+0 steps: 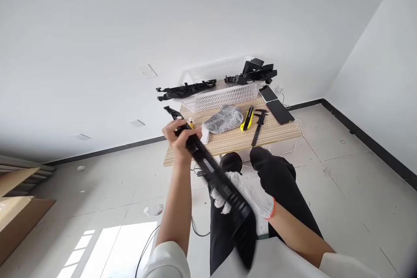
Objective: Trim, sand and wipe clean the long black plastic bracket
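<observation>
A long black plastic part (208, 166) slants from the table's left front down over my lap, its lower end blurred. My bare left hand (181, 135) grips it near the upper end, fingers wrapped round it. My right hand (250, 193), in a white knit glove with an orange cuff, holds the lower half, with fingertips showing on the far left side of the part. Beyond them on the table lie a grey cloth glove (224, 119), a yellow and black utility knife (247, 119) and a black caliper (259, 128).
A white plastic basket (224, 97) with several black parts (257, 71) stands at the back of the wooden table (280, 134). A dark phone-like slab (279, 111) lies at the right. Cardboard boxes (22, 221) are at far left; cables run over the floor.
</observation>
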Available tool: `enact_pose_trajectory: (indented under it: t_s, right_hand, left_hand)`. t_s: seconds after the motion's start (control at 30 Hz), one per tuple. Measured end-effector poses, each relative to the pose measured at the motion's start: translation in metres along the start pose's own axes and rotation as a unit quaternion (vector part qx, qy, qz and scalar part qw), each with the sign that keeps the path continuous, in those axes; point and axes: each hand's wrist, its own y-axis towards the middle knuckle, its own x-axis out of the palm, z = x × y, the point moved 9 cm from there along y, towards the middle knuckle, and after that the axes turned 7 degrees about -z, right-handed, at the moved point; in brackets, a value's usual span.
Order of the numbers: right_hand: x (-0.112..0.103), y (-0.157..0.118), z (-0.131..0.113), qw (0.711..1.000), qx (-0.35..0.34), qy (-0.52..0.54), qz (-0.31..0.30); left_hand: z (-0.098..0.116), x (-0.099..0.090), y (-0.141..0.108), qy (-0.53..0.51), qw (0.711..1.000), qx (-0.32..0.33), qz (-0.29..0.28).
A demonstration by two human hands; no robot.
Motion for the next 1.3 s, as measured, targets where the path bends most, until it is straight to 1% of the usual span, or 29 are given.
enact_pose_trajectory:
  t_s: [0.1,0.2,0.27,0.3,0.33,0.37,0.43,0.47,0.5,0.53,0.57,0.6,0.63,0.67,0.7,0.73,0.77,0.83,0.9,0.93,1.03,1.07,1.1,1.13,1.17,1.2,1.23,1.27,1.3]
  right_hand:
    - [0.005,0.000,-0.019,0.998,0.007,0.048,-0.049]
    - [-0.001,-0.020,-0.030,0.991,0.006,0.090,-0.098]
    - [-0.004,-0.037,-0.035,0.986,-0.011,0.102,-0.134]
    - [-0.008,-0.043,-0.035,0.988,-0.013,0.085,-0.132]
    - [-0.014,-0.047,-0.034,0.992,-0.009,0.059,-0.112]
    - [-0.021,-0.049,-0.033,0.997,-0.004,0.029,-0.077]
    - [-0.034,-0.045,-0.032,1.000,-0.008,-0.004,-0.003]
    - [-0.037,-0.041,-0.033,1.000,-0.019,0.001,0.025]
    - [-0.038,-0.035,-0.034,0.999,-0.033,0.018,0.039]
    - [-0.038,-0.028,-0.033,0.997,-0.044,0.043,0.046]
    - [-0.037,-0.021,-0.030,0.995,-0.048,0.069,0.051]
    - [-0.036,-0.014,-0.025,0.993,-0.044,0.087,0.060]
    - [-0.037,-0.009,-0.019,0.993,-0.036,0.089,0.074]
    - [-0.039,-0.005,-0.013,0.992,-0.025,0.075,0.094]
    - [-0.044,-0.003,-0.007,0.992,-0.015,0.046,0.118]
    - [-0.049,-0.003,-0.002,0.990,-0.004,0.007,0.143]
    - [-0.055,-0.004,0.003,0.986,0.008,-0.040,0.163]
    - [-0.066,-0.007,0.005,0.972,0.019,-0.145,0.182]
    - [-0.075,-0.010,0.000,0.956,0.008,-0.226,0.187]
    - [-0.082,-0.012,-0.005,0.952,0.001,-0.238,0.192]
    - [-0.111,-0.020,-0.036,0.951,-0.008,-0.193,0.242]
    - [-0.125,-0.023,-0.059,0.938,-0.034,-0.206,0.276]
    - [-0.142,-0.026,-0.089,0.913,-0.066,-0.242,0.323]
    - [-0.159,-0.027,-0.123,0.870,-0.094,-0.307,0.374]
    - [-0.176,-0.027,-0.160,0.809,-0.127,-0.381,0.428]
    - [-0.192,-0.023,-0.195,0.741,-0.144,-0.450,0.477]
    - [-0.210,-0.014,-0.224,0.680,-0.144,-0.503,0.514]
    - [-0.231,0.003,-0.247,0.636,-0.107,-0.549,0.532]
    - [-0.252,0.024,-0.263,0.607,-0.054,-0.590,0.529]
  left_hand:
    - [-0.009,0.032,-0.011,-0.004,0.995,-0.030,-0.100]
    - [-0.008,0.058,-0.023,-0.052,0.975,-0.063,-0.205]
    - [-0.003,0.074,-0.028,-0.089,0.958,-0.093,-0.255]
    - [0.000,0.081,-0.028,-0.102,0.953,-0.114,-0.261]
    - [0.001,0.085,-0.028,-0.109,0.952,-0.143,-0.249]
    - [0.002,0.086,-0.027,-0.111,0.952,-0.180,-0.219]
    - [0.003,0.082,-0.032,-0.123,0.946,-0.277,-0.117]
    - [0.004,0.083,-0.040,-0.156,0.926,-0.335,-0.073]
    - [0.007,0.088,-0.053,-0.220,0.890,-0.398,-0.042]
    - [0.013,0.101,-0.070,-0.317,0.829,-0.458,-0.045]
    - [0.025,0.118,-0.088,-0.423,0.746,-0.511,-0.062]
    - [0.043,0.134,-0.105,-0.518,0.651,-0.547,-0.095]
    - [0.062,0.145,-0.120,-0.581,0.567,-0.569,-0.131]
    - [0.076,0.149,-0.133,-0.609,0.512,-0.586,-0.154]
    - [0.087,0.151,-0.143,-0.626,0.477,-0.592,-0.174]
    - [0.094,0.150,-0.151,-0.633,0.453,-0.598,-0.188]
    - [0.097,0.148,-0.156,-0.640,0.438,-0.603,-0.187]
    - [0.094,0.142,-0.160,-0.652,0.421,-0.609,-0.165]
    - [0.086,0.137,-0.161,-0.655,0.417,-0.614,-0.141]
    - [0.083,0.134,-0.162,-0.652,0.419,-0.617,-0.137]
    - [0.077,0.129,-0.166,-0.634,0.429,-0.627,-0.145]
    - [0.076,0.128,-0.167,-0.631,0.431,-0.629,-0.146]
    - [0.075,0.126,-0.168,-0.629,0.431,-0.631,-0.145]
    - [0.075,0.125,-0.168,-0.628,0.430,-0.632,-0.143]
    - [0.074,0.124,-0.168,-0.628,0.429,-0.634,-0.139]
    - [0.073,0.123,-0.167,-0.629,0.429,-0.635,-0.135]
    - [0.072,0.122,-0.166,-0.630,0.429,-0.635,-0.131]
    - [0.071,0.121,-0.165,-0.630,0.431,-0.633,-0.128]
    - [0.069,0.121,-0.163,-0.632,0.433,-0.630,-0.126]
